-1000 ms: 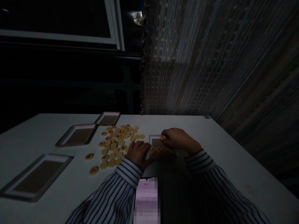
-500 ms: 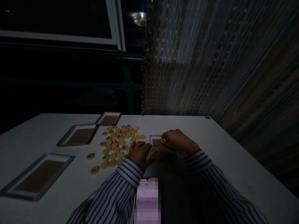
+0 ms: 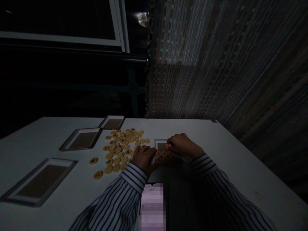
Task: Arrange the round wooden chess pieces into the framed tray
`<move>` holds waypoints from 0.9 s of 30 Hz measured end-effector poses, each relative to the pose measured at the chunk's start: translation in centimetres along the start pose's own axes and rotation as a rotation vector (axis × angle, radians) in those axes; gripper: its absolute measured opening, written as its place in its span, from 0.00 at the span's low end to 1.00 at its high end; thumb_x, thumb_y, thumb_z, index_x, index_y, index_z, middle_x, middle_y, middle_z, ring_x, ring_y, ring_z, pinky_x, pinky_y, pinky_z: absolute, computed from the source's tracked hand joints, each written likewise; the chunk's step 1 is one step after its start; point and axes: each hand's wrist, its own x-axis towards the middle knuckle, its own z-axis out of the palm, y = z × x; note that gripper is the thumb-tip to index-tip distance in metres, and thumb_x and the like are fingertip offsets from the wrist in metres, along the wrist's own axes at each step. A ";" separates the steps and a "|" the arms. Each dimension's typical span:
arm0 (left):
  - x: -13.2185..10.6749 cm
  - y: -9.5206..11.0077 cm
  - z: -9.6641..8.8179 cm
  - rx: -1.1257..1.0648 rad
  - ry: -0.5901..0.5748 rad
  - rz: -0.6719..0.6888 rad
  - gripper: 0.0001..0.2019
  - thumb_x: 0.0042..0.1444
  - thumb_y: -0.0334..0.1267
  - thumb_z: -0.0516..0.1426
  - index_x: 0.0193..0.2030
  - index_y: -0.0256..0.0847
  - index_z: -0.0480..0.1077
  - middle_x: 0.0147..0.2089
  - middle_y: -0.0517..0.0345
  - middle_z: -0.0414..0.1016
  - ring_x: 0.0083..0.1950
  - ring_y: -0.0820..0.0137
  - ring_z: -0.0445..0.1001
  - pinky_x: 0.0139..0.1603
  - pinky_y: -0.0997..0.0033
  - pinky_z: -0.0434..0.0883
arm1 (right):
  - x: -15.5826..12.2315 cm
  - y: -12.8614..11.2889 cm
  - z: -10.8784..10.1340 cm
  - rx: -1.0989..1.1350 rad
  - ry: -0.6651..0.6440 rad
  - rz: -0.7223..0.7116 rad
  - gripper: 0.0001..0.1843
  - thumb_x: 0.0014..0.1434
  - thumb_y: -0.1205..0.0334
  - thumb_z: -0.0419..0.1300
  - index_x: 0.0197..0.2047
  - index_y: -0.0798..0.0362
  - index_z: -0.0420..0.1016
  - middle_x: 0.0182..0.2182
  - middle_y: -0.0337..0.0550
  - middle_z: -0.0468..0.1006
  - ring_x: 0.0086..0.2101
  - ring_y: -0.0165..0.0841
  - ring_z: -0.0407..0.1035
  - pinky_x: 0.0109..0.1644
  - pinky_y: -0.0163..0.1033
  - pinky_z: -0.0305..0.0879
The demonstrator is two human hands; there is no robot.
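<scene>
Apparently mid-placement, the right hand pinched a round tan red-marked piece, likely needing lowering into the pale-rimmed rectangular tray beside the spread left hand.

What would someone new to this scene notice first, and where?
Probably the bright pinkish screen at the bottom centre, since the rest is dim. Next, the pile of round pieces on the white table, left of centre. Then the right hand, holding a red-marked piece at the small tray.
</scene>
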 end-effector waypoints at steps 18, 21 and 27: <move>0.1 -0.2 0.2 0.001 -0.012 0.012 0.23 0.44 0.46 0.58 0.48 0.44 0.65 0.51 0.54 0.70 0.55 0.57 0.61 0.56 0.47 0.51 | 0.1 0.3 0.1 0.021 0.016 -0.036 0.15 0.57 0.58 0.47 0.40 0.50 0.73 0.38 0.47 0.75 0.42 0.38 0.66 0.43 0.42 0.51; 0.0 -0.1 0.2 0.008 -0.020 -0.009 0.23 0.44 0.46 0.58 0.49 0.44 0.65 0.51 0.54 0.70 0.55 0.57 0.61 0.57 0.47 0.49 | 0.0 0.1 0.0 0.011 -0.014 -0.022 0.15 0.57 0.58 0.47 0.40 0.50 0.73 0.38 0.47 0.75 0.41 0.38 0.66 0.43 0.42 0.51; 0.1 -0.1 0.2 0.019 -0.023 -0.009 0.23 0.44 0.47 0.58 0.48 0.44 0.65 0.52 0.55 0.70 0.55 0.58 0.61 0.57 0.48 0.50 | -0.1 -0.1 -0.4 -0.002 -0.043 -0.020 0.15 0.57 0.60 0.47 0.40 0.49 0.73 0.39 0.47 0.75 0.43 0.38 0.65 0.44 0.42 0.50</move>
